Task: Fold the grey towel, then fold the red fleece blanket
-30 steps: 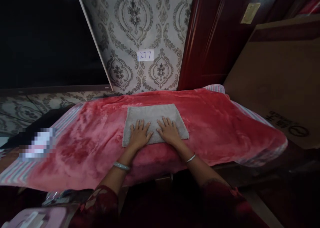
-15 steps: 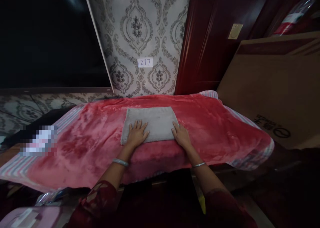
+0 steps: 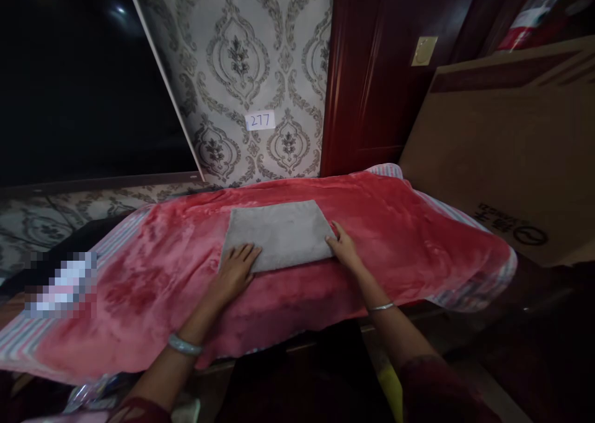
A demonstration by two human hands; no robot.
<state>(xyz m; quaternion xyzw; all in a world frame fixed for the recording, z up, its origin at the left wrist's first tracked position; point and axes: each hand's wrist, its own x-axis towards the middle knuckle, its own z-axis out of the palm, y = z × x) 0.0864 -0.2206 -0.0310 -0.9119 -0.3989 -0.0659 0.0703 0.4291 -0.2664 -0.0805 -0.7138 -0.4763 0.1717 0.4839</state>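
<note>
A grey, plush-looking cloth [image 3: 283, 231] lies flat and roughly rectangular on a red blanket [image 3: 390, 243]. Over its near left corner my left hand [image 3: 238, 268] rests palm down, fingers stretched out and a little apart, partly on the blanket. My right hand [image 3: 343, 246] is at the near right corner, its thumb over the cloth and its fingers curled along the right edge, closed on that edge. The undersides of the fingers are hidden.
The blanket has striped borders and covers a raised surface against a patterned wall [image 3: 232, 57]. A dark screen [image 3: 88, 82] stands at the left. On the right, a large cardboard box [image 3: 502, 150] leans beside a dark red door panel [image 3: 372, 70].
My left hand has slid left and nearer, to the cloth's corner. My right hand has shifted outward to the edge, its fingers now curled. The camera view has tilted slightly.
</note>
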